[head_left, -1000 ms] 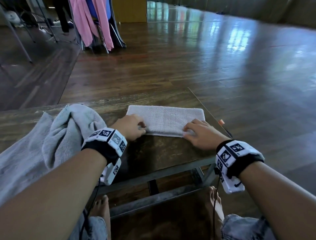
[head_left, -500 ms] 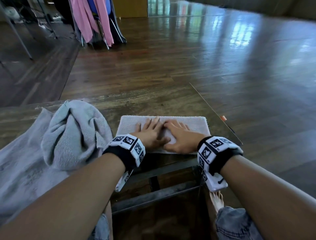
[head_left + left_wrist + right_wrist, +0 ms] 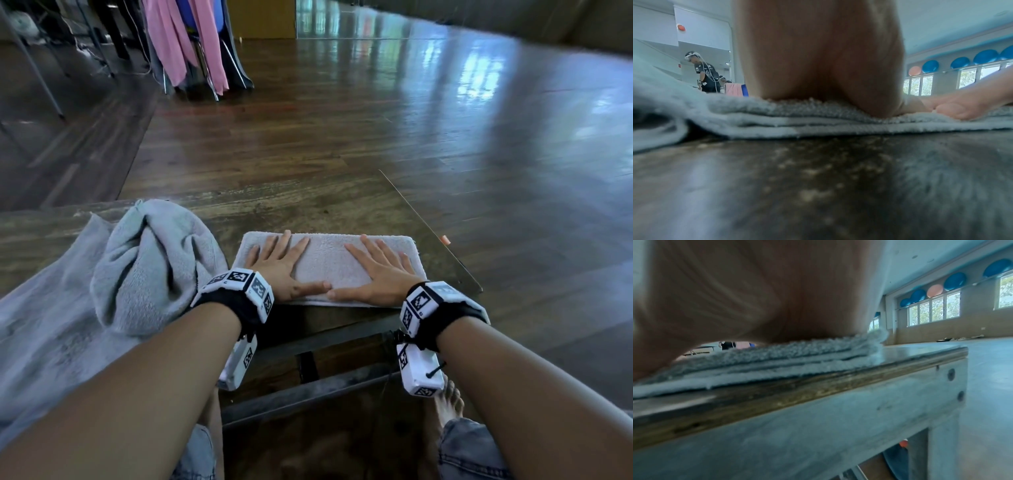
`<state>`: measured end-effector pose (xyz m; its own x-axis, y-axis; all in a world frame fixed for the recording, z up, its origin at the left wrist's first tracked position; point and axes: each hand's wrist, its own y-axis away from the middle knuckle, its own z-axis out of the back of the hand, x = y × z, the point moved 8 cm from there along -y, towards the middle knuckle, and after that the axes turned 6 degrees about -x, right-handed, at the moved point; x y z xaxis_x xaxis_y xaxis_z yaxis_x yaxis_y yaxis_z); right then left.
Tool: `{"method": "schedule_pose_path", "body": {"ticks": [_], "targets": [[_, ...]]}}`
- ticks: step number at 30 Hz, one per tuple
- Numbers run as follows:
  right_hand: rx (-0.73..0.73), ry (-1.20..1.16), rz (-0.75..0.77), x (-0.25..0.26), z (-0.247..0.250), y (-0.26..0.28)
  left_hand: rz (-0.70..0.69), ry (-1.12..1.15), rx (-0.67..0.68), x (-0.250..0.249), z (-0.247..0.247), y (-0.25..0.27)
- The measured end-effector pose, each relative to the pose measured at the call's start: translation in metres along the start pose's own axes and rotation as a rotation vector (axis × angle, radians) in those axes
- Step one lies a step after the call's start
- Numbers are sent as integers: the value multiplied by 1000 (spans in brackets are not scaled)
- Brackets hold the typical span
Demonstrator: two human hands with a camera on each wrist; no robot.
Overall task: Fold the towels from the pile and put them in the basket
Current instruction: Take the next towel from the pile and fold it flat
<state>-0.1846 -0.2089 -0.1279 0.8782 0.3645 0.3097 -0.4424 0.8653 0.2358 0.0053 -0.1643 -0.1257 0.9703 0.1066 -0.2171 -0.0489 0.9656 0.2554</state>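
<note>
Grey terry cloth fills the near edge of the wooden table (image 3: 325, 205) as seen from your head: a folded towel (image 3: 329, 260) lies flat near the table's front right corner, and both your palms press down on it. Your left hand (image 3: 277, 265) covers the towel's left part, your right hand (image 3: 380, 270) its right part, fingers straight and spread, grasping nothing, the thumb tips almost meeting near the front edge. Just to the left, touching the folded towel's corner, sits the crumpled pile (image 3: 144, 270) of grey towels. Pink cloths (image 3: 185, 41) hang over chairs far across the floor.

From your left wrist, the heel of your left hand (image 3: 818, 53) sinks into the towel (image 3: 818, 116), whose stacked layers show at the edge; your right hand (image 3: 966, 104) rests on it at the right.

From your right wrist, your right hand (image 3: 748, 292) bears on the layered towel (image 3: 777, 360), which stops just short of the table (image 3: 818, 386) edge.
</note>
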Motion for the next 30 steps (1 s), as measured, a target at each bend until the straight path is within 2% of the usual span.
{"method": "schedule_pose_path", "body": {"ticks": [6,11,14,17,21,23,28,30], "targets": [[27,37,-127,-34,8,13,40,10,32,23,5,14],[83,221,-134,-37,25,19,78,-72,91,24,7,29],[9,335,-69,-27,46,27,61,-170,73,7,21,26],[-118,209,-17,-6,55,39,15,-139,83,0,28,23],[30,-87,-22,31,33,41,-30,-57,138,10,23,20],[51,-58,-7,45,27,38,-7,-43,125,19,27,17],[-44,43,-13,47,36,28,16,-139,104,29,52,16],[-73,47,-12,45,37,23,3,-112,101,31,60,16]]}}
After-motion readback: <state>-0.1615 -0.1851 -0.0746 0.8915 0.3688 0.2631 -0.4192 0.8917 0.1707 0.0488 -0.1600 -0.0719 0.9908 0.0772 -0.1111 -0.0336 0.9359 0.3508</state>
